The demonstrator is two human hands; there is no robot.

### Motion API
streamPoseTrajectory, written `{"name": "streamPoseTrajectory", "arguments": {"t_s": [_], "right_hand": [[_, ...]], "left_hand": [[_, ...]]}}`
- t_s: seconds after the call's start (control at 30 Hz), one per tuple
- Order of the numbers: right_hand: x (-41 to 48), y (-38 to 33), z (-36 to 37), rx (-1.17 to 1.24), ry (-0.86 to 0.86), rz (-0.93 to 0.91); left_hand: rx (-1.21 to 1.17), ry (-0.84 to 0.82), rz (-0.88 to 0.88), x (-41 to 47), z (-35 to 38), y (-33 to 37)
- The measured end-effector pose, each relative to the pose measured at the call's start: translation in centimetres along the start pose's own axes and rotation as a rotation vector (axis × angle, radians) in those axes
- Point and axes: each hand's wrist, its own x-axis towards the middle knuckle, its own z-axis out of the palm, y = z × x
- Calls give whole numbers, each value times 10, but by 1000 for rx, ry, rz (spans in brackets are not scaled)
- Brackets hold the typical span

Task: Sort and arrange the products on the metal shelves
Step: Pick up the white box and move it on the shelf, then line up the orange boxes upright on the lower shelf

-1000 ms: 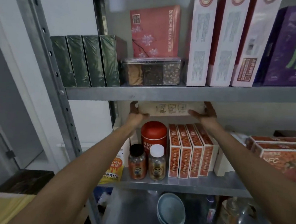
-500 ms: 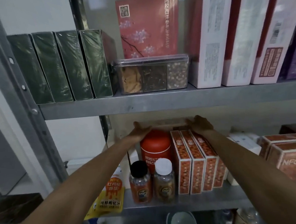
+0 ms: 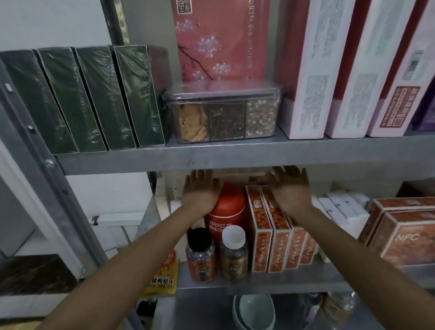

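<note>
Since the pale flat cardboard box (image 3: 238, 176) lies just beyond the fingertips, the left hand (image 3: 201, 192) and right hand (image 3: 290, 192), fingers straight and spread, should push evenly. Uneven pressure would likely skew it.

- Upper shelf (image 3: 237, 161): tub (image 3: 222, 116) mid-shelf; wrapped boxes (image 3: 87, 99) at its 9 o'clock, tall boxes (image 3: 354, 71) at 3, flat box (image 3: 220, 31) upright behind it.
- Lower shelf (image 3: 293, 281): can (image 3: 225, 209), two bottles (image 3: 201, 256) before it, slim boxes (image 3: 278, 236) in a row at its 3 o'clock, cartons (image 3: 412, 230) further toward 3.
- Left hand (image 3: 202, 189) above the can, right hand (image 3: 289, 190) above the slim boxes.
- Bowls (image 3: 253, 314) below, at 6.
</note>
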Motion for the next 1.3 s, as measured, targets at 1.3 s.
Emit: {"name": "streamPoseTrajectory", "arguments": {"t_s": [1.3], "right_hand": [[-239, 9, -107, 1143, 369, 287]], "left_hand": [[-312, 30, 85, -167, 28, 48]]}}
